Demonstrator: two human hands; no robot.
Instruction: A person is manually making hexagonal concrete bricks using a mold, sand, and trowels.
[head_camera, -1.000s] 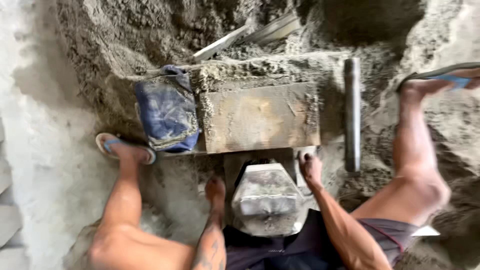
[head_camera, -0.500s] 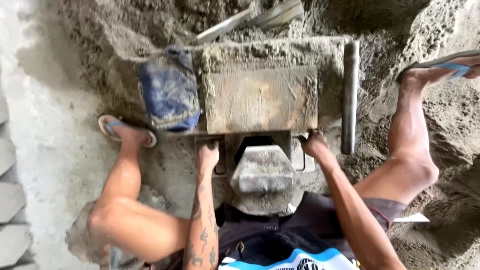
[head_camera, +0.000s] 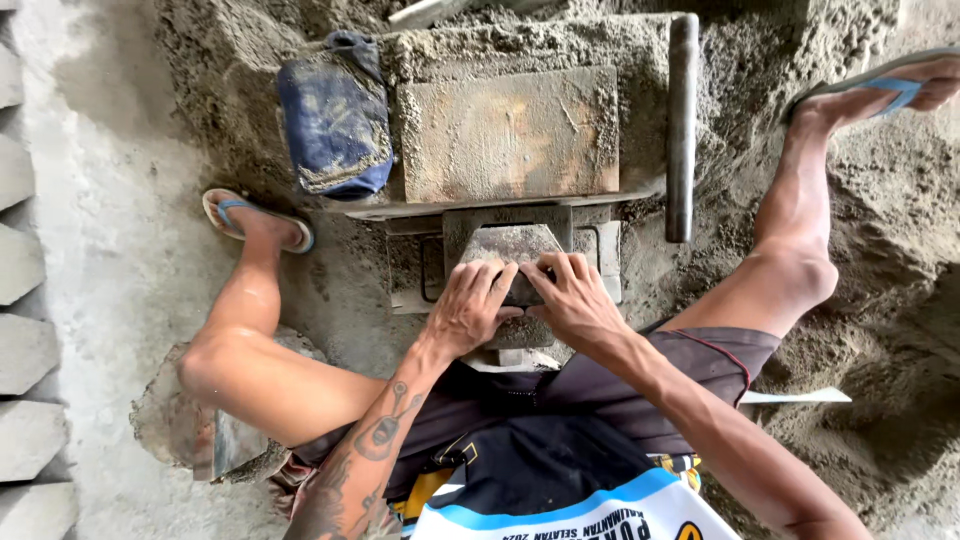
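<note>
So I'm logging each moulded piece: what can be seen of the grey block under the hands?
The grey block looks like damp cement, with a flat top and angled far corners. It sits in the metal mould frame, just below the rusty flat plate. The left hand and right hand lie over its near half, hiding that part.

We see 1 grey concrete block (head_camera: 512, 250), angular with slanted corners and a rough, sandy top face, sitting in the metal mould (head_camera: 520, 215) just below the flat rusty plate (head_camera: 510, 135). Its far end shows bare, while its near end is covered by our 2 hands, which rest on it
</note>
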